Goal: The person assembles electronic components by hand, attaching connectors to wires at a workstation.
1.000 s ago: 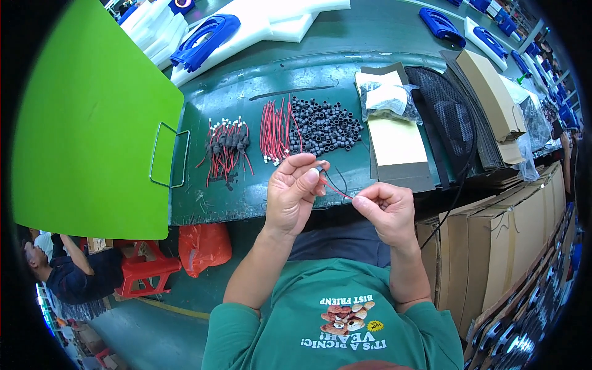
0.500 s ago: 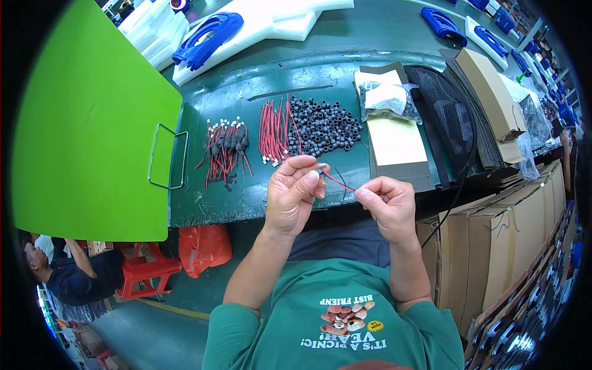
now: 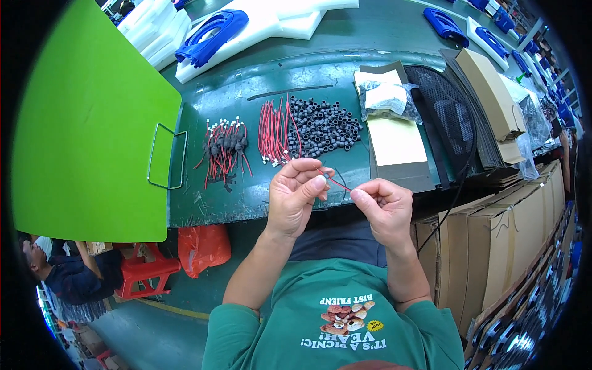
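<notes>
The person stands at the near edge of a dark green workbench with both hands raised just above that edge. The left hand is curled, thumb pressed against the fingertips, and pinches one end of a thin red wire. The right hand is also curled and pinches the other end of the same wire between thumb and forefinger. The wire runs in a short slant between the two hands, higher at the left hand, lower at the right. Whether a small part sits inside the left pinch cannot be told.

On the bench, just beyond the hands, lie three groups:
- A heap of small dark grey tubes, directly ahead.
- A bundle of bare red wires, touching the left side of the heap.
- A pile of red wires with grey tubes fitted, further left and apart from the bundle.

To the right of the heap lies a flat cardboard sheet, with a clear plastic bag on its far end. A large bright green board stands to the left of the bench, with a wire handle on its edge. Cardboard boxes are stacked to the right of the person. An orange plastic bag hangs below the bench edge.
</notes>
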The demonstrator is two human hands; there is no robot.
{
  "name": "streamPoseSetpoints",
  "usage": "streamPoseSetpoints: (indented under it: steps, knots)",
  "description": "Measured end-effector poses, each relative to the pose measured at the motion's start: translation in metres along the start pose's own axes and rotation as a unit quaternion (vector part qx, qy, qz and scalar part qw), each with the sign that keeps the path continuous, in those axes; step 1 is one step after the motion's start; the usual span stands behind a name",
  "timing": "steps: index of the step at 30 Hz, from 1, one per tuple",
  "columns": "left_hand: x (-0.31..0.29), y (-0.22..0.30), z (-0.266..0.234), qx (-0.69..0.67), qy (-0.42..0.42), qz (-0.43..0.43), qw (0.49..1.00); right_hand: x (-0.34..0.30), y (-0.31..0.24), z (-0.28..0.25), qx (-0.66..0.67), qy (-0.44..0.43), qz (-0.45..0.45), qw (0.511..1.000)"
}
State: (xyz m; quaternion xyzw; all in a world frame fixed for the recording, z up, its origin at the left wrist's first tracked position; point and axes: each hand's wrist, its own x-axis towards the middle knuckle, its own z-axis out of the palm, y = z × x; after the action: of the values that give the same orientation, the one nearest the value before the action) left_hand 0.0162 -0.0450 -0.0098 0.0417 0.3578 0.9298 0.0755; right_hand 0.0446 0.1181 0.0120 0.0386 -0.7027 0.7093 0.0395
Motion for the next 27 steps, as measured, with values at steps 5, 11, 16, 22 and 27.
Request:
streamPoseSetpoints:
  steps: [5, 11, 16, 22, 27]
  knots:
    - [-0.004, -0.006, 0.006, 0.017, -0.02, -0.029, 0.999, -0.003, 0.005, 0.018, 0.037, 0.06, -0.064, 0.995]
    - [-0.007, -0.006, 0.013, 0.075, -0.007, 0.024, 0.997, 0.0, 0.008, 0.023, -0.037, 0.102, -0.158, 0.982]
    - [-0.01, -0.005, 0.017, 0.127, 0.004, 0.044, 0.991, 0.003, 0.009, 0.026, -0.163, 0.109, -0.267, 0.944]
    - [-0.009, 0.001, 0.015, 0.053, 0.012, -0.034, 0.998, 0.004, -0.001, 0.018, -0.174, 0.101, -0.29, 0.936]
    - [-0.009, 0.011, 0.016, 0.024, -0.079, -0.142, 0.986, 0.024, -0.012, -0.002, -0.013, -0.04, -0.097, 0.994]
